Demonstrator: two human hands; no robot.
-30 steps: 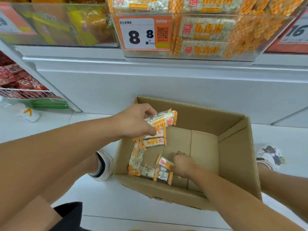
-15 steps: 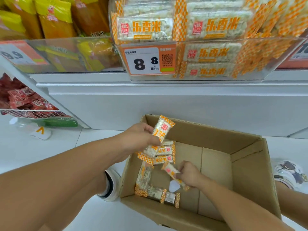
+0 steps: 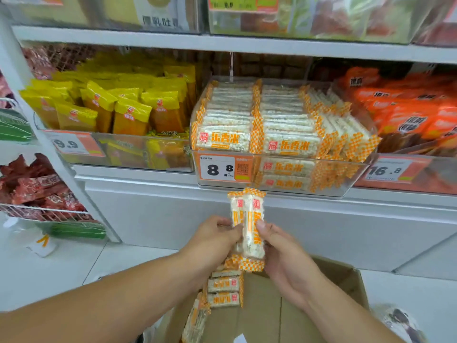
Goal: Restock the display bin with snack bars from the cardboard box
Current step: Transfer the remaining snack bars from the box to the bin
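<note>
Two white snack bars (image 3: 247, 219) with orange checkered ends stand upright side by side between my hands, just below the display bin. My left hand (image 3: 212, 240) pinches them from the left, and my right hand (image 3: 284, 256) grips them from the right with the thumb on the front. The clear display bin (image 3: 356, 177) on the shelf above is packed with the same bars and carries an 8.8 price tag. Below my hands lies the open cardboard box (image 3: 346, 280), with several more bars (image 3: 223, 290) stacked against its left wall.
Yellow snack bags (image 3: 118, 107) fill the bin to the left and orange packs (image 3: 408, 112) the bin to the right. A wire basket of red packets (image 3: 37, 191) hangs at the far left. A white shelf base (image 3: 321, 224) runs below the bins. A shoe (image 3: 400, 320) shows at lower right.
Both hands rose out of the box and came together, each bringing a bar, so two bars are now held upright in front of the bin. The view tilted up to the shelf.
</note>
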